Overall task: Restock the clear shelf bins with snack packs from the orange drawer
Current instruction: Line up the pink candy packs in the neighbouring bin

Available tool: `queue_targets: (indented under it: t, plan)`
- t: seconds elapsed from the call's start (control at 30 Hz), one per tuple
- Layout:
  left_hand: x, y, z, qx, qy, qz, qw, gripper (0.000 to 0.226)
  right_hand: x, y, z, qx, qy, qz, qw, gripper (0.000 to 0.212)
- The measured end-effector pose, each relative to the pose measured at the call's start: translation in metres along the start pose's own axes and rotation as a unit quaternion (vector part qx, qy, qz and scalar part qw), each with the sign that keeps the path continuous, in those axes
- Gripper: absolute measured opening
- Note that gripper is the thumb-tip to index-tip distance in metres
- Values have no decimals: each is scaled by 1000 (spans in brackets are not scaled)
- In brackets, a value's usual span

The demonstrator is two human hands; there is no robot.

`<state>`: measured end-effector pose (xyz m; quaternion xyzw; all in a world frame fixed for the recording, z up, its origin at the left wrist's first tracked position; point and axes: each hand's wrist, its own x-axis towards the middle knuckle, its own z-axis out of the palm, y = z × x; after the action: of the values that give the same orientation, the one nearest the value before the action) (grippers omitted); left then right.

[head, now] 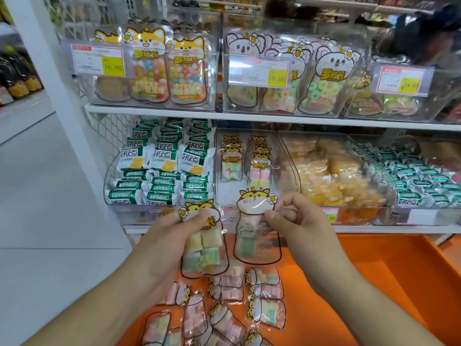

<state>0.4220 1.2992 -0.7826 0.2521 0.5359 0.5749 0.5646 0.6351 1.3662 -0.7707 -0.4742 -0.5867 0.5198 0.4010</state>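
Note:
My left hand (pixel 172 236) grips a marshmallow snack pack (pixel 203 248) with a cat-face top, held upright above the orange drawer (pixel 374 283). My right hand (pixel 296 216) pinches the top of a second, similar pack (pixel 257 240), which hangs just in front of the lower shelf. Straight behind both packs stands a clear bin (pixel 272 156) with two short rows of the same packs at its back. Several more packs (pixel 232 310) lie loose in the drawer below my hands.
Left of that bin is a bin of green-white biscuit packs (pixel 162 166); to its right are bins of yellow sweets (pixel 331 171) and green packs (pixel 409 176). The upper shelf (pixel 274 116) carries bins of candy pouches with price tags. A white post (pixel 62 103) stands at left.

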Motion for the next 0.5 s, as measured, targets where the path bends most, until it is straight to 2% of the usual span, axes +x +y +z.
queue_targets:
  t: [0.03, 0.13, 0.2, 0.27, 0.3, 0.4, 0.5]
  plan:
    - [3, -1, -4, -13, 3, 0, 1000, 30, 1, -1, -1, 1, -3, -8, 1000, 10]
    - [7, 0, -14, -34, 4, 6, 999, 85, 1, -6, -3, -7, -4, -30, 1000, 9]
    - [12, -3, -19, -26, 11, 21, 999, 102, -2, -8, 0, -25, 10, -56, 998, 10]
    - [12, -7, -19, -14, 17, 9, 1000, 111, -6, -7, 7, -97, 41, -99, 990, 18]
    - [9, -7, -14, -28, 8, 1, 1000, 106, -9, -6, 12, -131, 46, -116, 983, 22]
    - [-1, -8, 3, -29, -57, -54, 996, 55, -21, 0, 34, -164, -4, -146, 976, 20]
    - [-7, -7, 9, -3, -124, -61, 990, 51, -27, 1, 46, -172, -73, -143, 972, 10]
